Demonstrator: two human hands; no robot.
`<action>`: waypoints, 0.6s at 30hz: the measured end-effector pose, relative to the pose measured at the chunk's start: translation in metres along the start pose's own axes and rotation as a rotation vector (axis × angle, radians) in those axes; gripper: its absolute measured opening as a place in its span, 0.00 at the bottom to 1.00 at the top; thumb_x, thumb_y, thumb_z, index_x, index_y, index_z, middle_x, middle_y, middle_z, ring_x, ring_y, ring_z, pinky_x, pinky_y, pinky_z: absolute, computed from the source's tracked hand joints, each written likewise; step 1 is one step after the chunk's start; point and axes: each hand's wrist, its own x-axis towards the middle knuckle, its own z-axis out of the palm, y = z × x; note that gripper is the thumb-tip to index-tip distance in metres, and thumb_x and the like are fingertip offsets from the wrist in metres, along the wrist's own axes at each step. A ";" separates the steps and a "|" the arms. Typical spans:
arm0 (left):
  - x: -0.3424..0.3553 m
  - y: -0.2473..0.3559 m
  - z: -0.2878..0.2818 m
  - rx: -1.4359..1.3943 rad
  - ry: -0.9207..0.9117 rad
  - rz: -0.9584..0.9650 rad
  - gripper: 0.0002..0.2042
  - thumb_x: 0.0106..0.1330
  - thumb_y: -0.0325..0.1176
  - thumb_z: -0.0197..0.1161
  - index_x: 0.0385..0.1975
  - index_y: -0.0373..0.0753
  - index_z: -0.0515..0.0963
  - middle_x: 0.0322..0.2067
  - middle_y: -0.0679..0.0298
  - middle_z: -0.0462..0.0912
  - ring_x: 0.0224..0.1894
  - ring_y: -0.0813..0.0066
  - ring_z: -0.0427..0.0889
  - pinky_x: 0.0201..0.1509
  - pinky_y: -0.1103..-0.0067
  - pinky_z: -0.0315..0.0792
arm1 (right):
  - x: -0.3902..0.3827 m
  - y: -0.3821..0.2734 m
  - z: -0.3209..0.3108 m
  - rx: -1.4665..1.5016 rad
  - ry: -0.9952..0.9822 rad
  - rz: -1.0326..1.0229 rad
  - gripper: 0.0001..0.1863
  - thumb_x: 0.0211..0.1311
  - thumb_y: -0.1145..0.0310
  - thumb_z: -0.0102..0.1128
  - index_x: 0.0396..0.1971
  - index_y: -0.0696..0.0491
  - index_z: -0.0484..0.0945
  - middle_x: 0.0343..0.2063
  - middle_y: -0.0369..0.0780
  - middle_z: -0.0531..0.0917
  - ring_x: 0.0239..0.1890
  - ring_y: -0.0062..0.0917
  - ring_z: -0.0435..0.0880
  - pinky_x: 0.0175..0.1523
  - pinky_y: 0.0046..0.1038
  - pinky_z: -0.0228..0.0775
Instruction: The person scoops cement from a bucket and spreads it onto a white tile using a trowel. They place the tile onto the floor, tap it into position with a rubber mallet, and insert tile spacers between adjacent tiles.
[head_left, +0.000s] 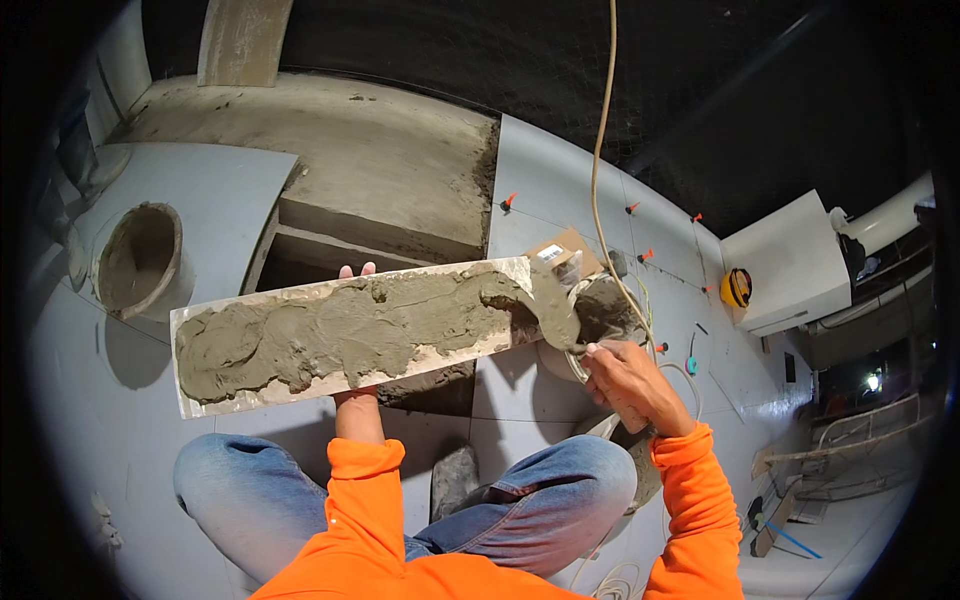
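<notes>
A long, narrow strip of tile (pixel 516 270) lies across my left hand (pixel 357 270), whose fingertips curl over its far edge while the palm is hidden underneath. Wet grey mortar (pixel 330 335) covers most of its upper face in an uneven layer, leaving pale bare patches along the near edge. My right hand (pixel 632 385) is wrapped around the handle of a trowel (pixel 556 305). Mortar coats the trowel's blade, which is at the strip's right end. Just beyond the trowel stands a bucket (pixel 610 305) with mortar in it.
An open step recess (pixel 370 230) in bare concrete lies beyond the strip. Another mortar-stained bucket (pixel 145 265) stands at left on large grey tiles. Orange-topped tile levelling clips (pixel 508 203) stand along joints at right. A cable (pixel 600 150) hangs down near the right-hand bucket.
</notes>
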 end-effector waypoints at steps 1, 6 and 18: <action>0.002 0.001 -0.002 -0.003 -0.031 0.007 0.45 0.80 0.70 0.42 0.85 0.42 0.53 0.84 0.47 0.53 0.86 0.51 0.53 0.88 0.50 0.47 | 0.001 -0.010 0.003 0.123 -0.084 0.127 0.25 0.81 0.49 0.55 0.48 0.60 0.84 0.31 0.43 0.87 0.27 0.31 0.86 0.34 0.30 0.79; 0.006 0.002 -0.009 -0.008 -0.141 0.075 0.45 0.80 0.70 0.42 0.85 0.42 0.54 0.84 0.47 0.54 0.86 0.51 0.54 0.88 0.50 0.47 | 0.018 -0.042 0.048 -0.037 -0.309 -0.142 0.24 0.84 0.53 0.51 0.43 0.62 0.83 0.25 0.45 0.85 0.24 0.33 0.85 0.33 0.34 0.77; 0.006 0.007 -0.010 0.073 -0.056 0.077 0.45 0.79 0.72 0.43 0.85 0.44 0.55 0.85 0.50 0.52 0.86 0.51 0.53 0.86 0.47 0.52 | 0.028 -0.084 0.106 -0.563 0.052 -0.776 0.17 0.80 0.62 0.60 0.33 0.60 0.80 0.20 0.57 0.81 0.27 0.60 0.84 0.34 0.54 0.75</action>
